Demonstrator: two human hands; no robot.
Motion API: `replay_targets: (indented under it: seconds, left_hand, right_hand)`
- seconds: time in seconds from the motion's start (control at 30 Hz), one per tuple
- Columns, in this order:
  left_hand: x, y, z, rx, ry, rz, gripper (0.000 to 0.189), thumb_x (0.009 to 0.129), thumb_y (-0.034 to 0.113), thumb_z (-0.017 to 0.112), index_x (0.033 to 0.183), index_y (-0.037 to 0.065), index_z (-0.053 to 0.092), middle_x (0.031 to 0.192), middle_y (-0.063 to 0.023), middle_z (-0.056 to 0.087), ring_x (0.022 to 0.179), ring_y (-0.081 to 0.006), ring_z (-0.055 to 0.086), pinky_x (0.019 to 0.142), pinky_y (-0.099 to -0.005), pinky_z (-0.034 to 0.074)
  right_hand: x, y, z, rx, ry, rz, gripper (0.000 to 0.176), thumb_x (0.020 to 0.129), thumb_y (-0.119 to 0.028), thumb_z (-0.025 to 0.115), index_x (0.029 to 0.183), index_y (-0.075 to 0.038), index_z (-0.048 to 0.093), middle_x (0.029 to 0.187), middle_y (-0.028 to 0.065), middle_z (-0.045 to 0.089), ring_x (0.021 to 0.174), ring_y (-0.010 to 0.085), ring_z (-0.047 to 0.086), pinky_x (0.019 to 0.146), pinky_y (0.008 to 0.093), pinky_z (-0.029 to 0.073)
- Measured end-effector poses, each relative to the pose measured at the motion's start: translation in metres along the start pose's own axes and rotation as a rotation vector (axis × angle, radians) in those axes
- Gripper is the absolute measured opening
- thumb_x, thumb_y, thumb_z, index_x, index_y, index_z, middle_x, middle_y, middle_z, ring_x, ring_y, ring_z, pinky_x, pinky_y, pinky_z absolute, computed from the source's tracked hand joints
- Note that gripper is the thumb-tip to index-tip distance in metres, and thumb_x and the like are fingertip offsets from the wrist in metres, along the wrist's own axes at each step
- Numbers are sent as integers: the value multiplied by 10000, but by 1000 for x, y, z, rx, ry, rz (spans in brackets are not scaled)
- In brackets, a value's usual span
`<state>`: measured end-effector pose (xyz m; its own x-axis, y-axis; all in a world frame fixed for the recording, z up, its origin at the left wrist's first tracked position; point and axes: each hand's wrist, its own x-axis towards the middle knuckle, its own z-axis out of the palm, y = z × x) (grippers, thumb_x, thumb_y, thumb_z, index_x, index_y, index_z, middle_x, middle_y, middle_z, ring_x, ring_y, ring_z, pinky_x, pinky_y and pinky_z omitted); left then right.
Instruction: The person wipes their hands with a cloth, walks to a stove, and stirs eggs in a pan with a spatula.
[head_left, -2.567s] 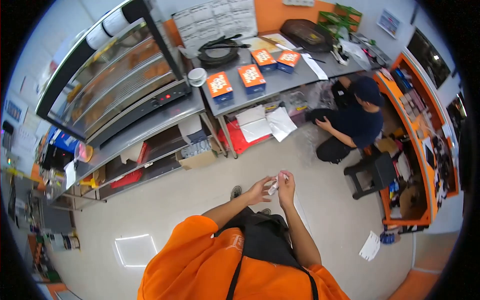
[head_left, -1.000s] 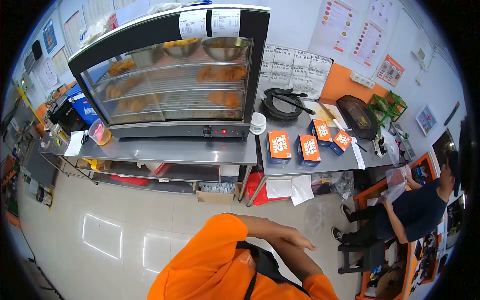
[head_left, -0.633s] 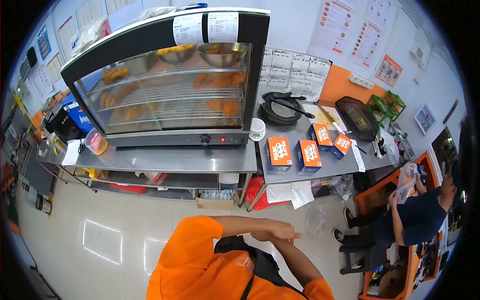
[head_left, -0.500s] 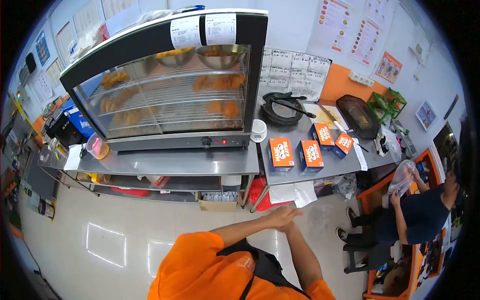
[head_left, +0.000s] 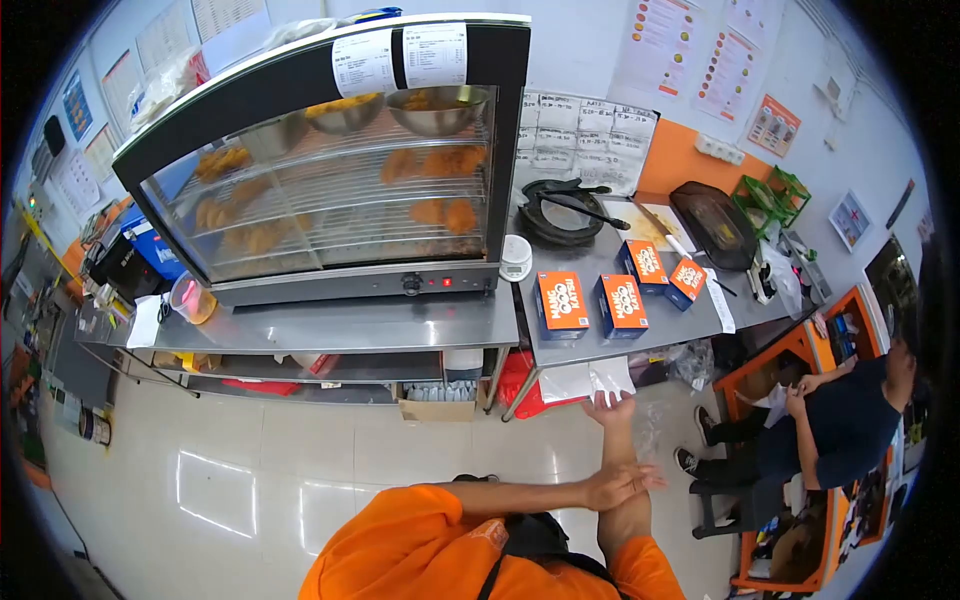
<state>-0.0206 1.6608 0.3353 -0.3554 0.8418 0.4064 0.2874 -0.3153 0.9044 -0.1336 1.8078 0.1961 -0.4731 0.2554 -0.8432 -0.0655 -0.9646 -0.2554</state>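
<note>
Over the tiled floor, in front of the steel table (head_left: 583, 258), the two arms cross: the left hand (head_left: 615, 486) lies on the right forearm (head_left: 622, 450), its fingers stretched past the arm and not visibly wrapped round it, while the right hand (head_left: 610, 405) points forward with fingers spread. Neither seems to grip an object, though what the palms hide I cannot tell. White sheets (head_left: 565, 383) lie beneath the table, just beyond the right fingertips; they overlap in view, and whether they touch is unclear. Four orange-and-blue boxes (head_left: 622, 307) stand on the tabletop, apart from both hands. I judge the step in hand to be contact between left hand and forearm, perhaps a rub, with nothing being lifted. Any move on from this posture calls for uncrossing the arms first, keeping clear of the table's edge.
</note>
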Motion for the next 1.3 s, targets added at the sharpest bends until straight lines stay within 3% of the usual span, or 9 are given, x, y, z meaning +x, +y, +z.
replay_targets:
  seconds: [0.17,0.3,0.4,0.5,0.53,0.67,0.9,1.1,1.3]
  left_hand:
    - [-5,19,38,-439,36,31,381,963,254,342,1095,-35,552,1139,-139,562,1128,-222,488,974,-317,343]
    - [14,-33,27,-430,183,-387,376,956,229,363,1237,-9,440,1189,-135,536,1154,-183,454,982,-313,324]
    - [27,-102,69,-501,541,-394,442,945,289,392,1275,-6,394,1228,-155,497,1163,-179,437,976,-294,326]
    - [25,-113,151,-264,681,-494,602,917,459,377,1297,-8,357,1270,-194,452,1182,-239,434,981,-295,339]
    - [23,-85,169,-542,672,-821,613,907,474,404,1303,10,344,1199,-150,503,1094,-184,480,918,-289,383]
    - [12,-18,214,-1029,1,-1197,760,820,675,343,1191,24,469,1027,-93,552,875,-155,542,756,-332,459]
    - [-68,50,400,-996,-411,-1343,805,793,717,304,1171,33,502,1078,-97,569,951,-173,535,827,-351,444]
    - [-159,122,505,-891,-966,-1512,780,792,715,303,1190,65,471,1073,-77,543,986,-192,518,827,-347,438]
    - [-126,105,618,-548,-1232,-1397,538,917,525,280,1073,52,481,615,-29,481,443,-123,405,425,-252,367]
  right_hand:
    - [15,-47,-74,252,134,-75,405,842,-306,434,1212,-147,387,1122,93,453,1012,208,484,918,559,298]
    - [-16,-65,-108,443,163,-128,349,855,-253,411,1172,-109,397,1104,105,467,945,211,516,879,505,366]
    - [34,-61,-187,-354,-50,-875,353,850,-250,417,1139,-48,393,1086,119,474,920,231,516,827,457,424]
    - [-5,-97,-213,487,-4,-656,384,843,-281,424,1120,-17,395,1059,131,474,893,253,512,788,443,451]
    - [-44,-105,-211,722,32,-663,395,840,-294,426,1113,-10,397,1047,136,476,884,260,511,777,440,458]
    - [-172,-135,-246,812,-80,-903,417,841,-337,406,1112,-20,410,1010,159,477,886,276,510,753,422,470]
    - [-277,-209,-499,693,-313,-1343,319,848,-294,419,1003,-27,498,879,133,551,772,253,511,725,393,423]
    - [-455,-184,-626,738,476,-1665,334,881,-323,440,1100,-81,509,869,87,573,734,175,521,686,331,447]
    - [-581,-135,-708,472,658,-1682,246,872,-149,488,1081,-19,482,862,113,587,727,164,543,699,299,446]
